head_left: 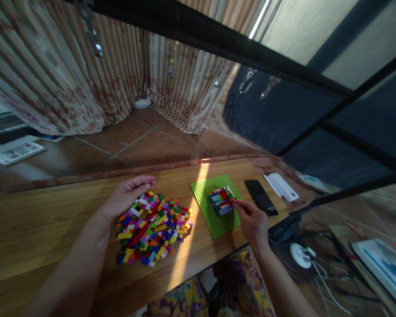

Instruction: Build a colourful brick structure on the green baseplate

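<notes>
My left hand [128,193] lies at the back left edge of a heap of loose building bricks [158,226] in many colours. Its fingers are loosely bent, thumb apart from them, with nothing visible between. On a green baseplate [214,226] stands a small block built of bricks [221,201], with red, green, white and pale blue showing. At the right side of this block is my right hand [254,222], its thumb and forefinger pinched on a small brick at the edge. The fingertips mostly hide that brick.
The wooden table [53,207] bears a black phone [261,197] right of the baseplate. Beyond it lies a white case-like object [281,186]. A dark metal frame bar [218,39] crosses above. A white power strip [301,255] with cables sits low at the right.
</notes>
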### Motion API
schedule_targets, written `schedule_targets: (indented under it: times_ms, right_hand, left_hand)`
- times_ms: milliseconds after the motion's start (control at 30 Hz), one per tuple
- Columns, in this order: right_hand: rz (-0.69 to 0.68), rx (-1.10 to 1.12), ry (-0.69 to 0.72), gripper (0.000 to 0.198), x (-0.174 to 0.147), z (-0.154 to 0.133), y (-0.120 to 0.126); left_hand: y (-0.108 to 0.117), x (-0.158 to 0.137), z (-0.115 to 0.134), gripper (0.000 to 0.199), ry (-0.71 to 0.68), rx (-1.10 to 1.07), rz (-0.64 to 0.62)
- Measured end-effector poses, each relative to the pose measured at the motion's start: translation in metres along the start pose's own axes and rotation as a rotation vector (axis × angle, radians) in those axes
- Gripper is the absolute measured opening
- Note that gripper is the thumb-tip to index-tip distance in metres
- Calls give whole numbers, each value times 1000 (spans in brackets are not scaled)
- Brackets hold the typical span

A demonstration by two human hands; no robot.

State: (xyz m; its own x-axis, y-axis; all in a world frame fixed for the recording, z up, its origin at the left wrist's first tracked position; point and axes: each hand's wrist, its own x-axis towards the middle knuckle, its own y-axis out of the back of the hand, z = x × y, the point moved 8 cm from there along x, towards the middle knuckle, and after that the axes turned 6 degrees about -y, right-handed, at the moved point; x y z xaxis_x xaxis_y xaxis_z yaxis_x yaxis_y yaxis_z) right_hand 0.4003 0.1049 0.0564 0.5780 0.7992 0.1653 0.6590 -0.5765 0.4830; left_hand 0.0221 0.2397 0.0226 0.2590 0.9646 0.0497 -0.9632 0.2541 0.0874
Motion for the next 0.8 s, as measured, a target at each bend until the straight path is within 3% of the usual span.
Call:
schedule_targets:
  times_ms: [167,533,667,800]
  right_hand:
    - [73,-247,218,26,-7,-23,-2]
    - [205,-340,313,18,-13,-19,-8]
    - [201,-289,301,18,-10,-15,-7]
    - [125,-139,166,25,1,-3,-6]
  left_hand:
    - [0,-1,2,52,1,17,10]
    - [0,0,1,52,4,18,3]
    - [1,0,1,51,10,11,6]
    - [1,0,0,54,4,17,6]
